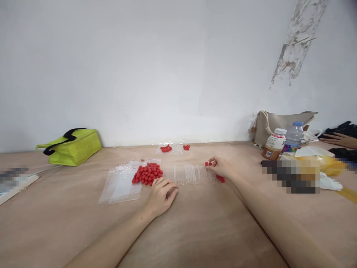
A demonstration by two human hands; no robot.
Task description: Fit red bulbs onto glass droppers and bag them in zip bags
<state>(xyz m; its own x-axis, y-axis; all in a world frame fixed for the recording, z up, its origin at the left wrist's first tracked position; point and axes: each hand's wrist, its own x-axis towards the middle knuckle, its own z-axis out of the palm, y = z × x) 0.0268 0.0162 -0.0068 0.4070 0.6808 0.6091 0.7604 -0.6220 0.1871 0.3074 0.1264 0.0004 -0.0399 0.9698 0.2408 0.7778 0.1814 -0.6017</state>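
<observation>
My left hand (163,195) rests on the table by the near edge of a heap of red rubber bulbs (147,173). Its fingers are loosely bent, the thumb stands apart, and I see nothing held. To the right of the heap lies a row of thin clear tubes (191,174), side by side. At the row's right end, my right hand (220,167) has thumb and forefinger closed around small red bulbs (210,163). More red pieces (220,178) lie under that hand, partly hidden by it.
Clear zip bags (122,186) lie left of the heap. Near the wall are more red bulbs (166,148) on clear plastic. A lime-green bag (83,147) stands left; a drink bottle (275,144), a water bottle (294,136) and a beige bag (260,128) stand right. Another person's hand (341,140) shows far right.
</observation>
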